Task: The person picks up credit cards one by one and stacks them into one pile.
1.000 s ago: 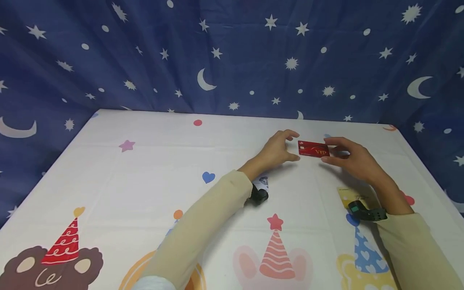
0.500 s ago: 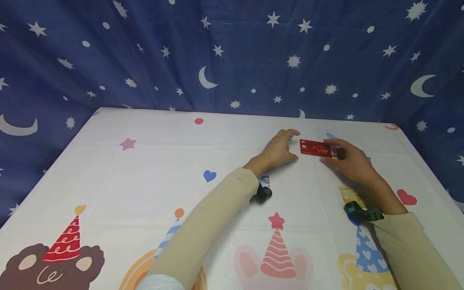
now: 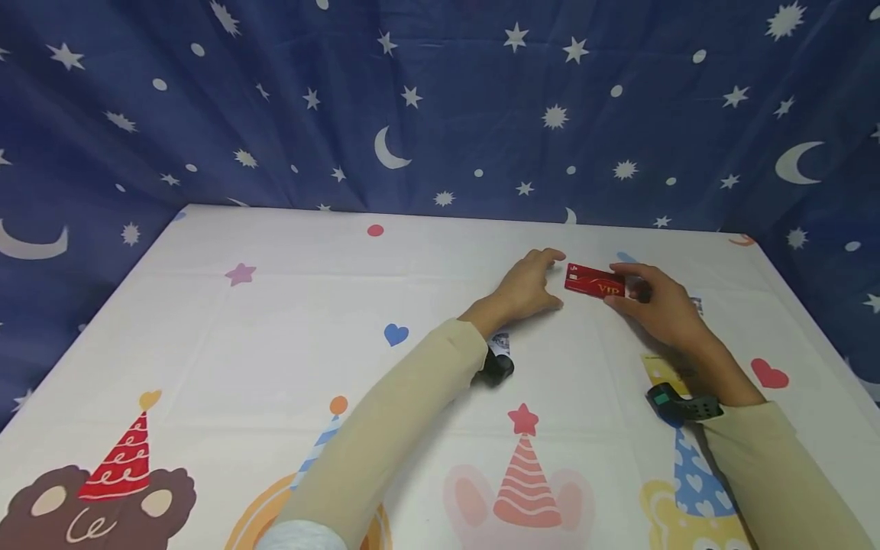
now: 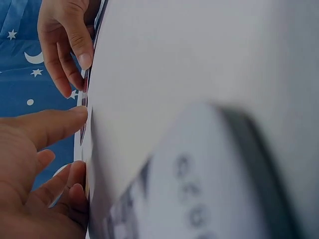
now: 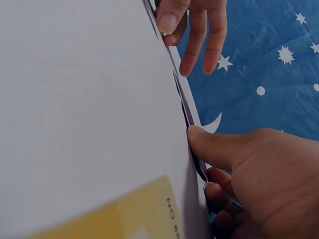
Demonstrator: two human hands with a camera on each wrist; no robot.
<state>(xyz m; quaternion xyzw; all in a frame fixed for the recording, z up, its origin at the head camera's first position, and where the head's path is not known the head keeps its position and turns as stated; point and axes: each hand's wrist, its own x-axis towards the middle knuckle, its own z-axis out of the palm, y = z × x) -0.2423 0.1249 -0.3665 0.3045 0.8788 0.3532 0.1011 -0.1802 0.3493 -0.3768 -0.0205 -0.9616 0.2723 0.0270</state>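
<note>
A red card printed "VIP" (image 3: 593,281) lies toward the back right of the table. The right hand (image 3: 656,304) grips its right end, thumb at the near edge and index finger at the far edge. In the right wrist view the thumb (image 5: 212,144) presses against the card, seen nearly edge-on. The left hand (image 3: 528,286) hovers just off the card's left end, thumb and fingers spread in a loose curve, holding nothing. A dark patch (image 3: 641,290) shows between the right hand's thumb and index finger.
A white printed card (image 3: 501,343) lies below the left wrist and looms large in the left wrist view. Below the right wrist is a yellow card (image 3: 663,372). A small printed corner (image 3: 697,305) peeks out right of the right hand. A starry blue curtain (image 3: 440,114) stands behind.
The right hand has edged left along the card, its thumb now overlapping the lettering. The card has tilted slightly, its right end nearer. A printed corner now shows beyond the right hand.
</note>
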